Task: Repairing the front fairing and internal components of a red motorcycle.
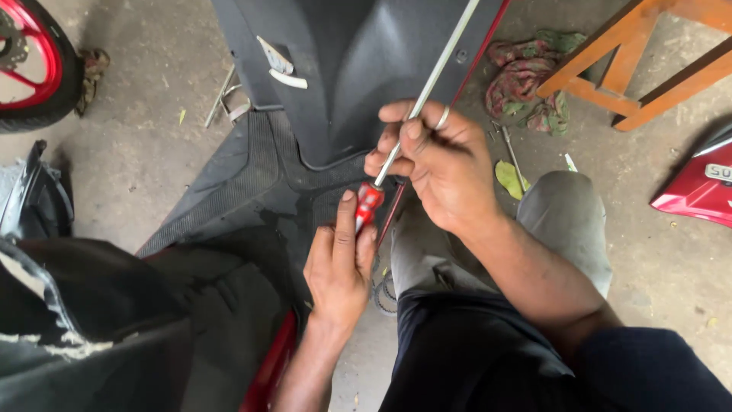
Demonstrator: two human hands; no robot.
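Observation:
My left hand (340, 263) grips the red handle of a long screwdriver (369, 203). Its silver shaft runs up and to the right, toward the top edge of the view. My right hand (435, 164) is closed around the shaft just above the handle, with a ring on one finger. Both hands work over the dark grey plastic body panel of a scooter (358, 69) and its ribbed footboard (252, 183). The screwdriver's tip is out of view.
A red-rimmed wheel (30, 61) is at the top left. An orange wooden frame (633, 69) and a crumpled cloth (526, 80) lie at the top right. A red body panel (698, 187) rests on the concrete floor at right. My bent knee (564, 221) is below the hands.

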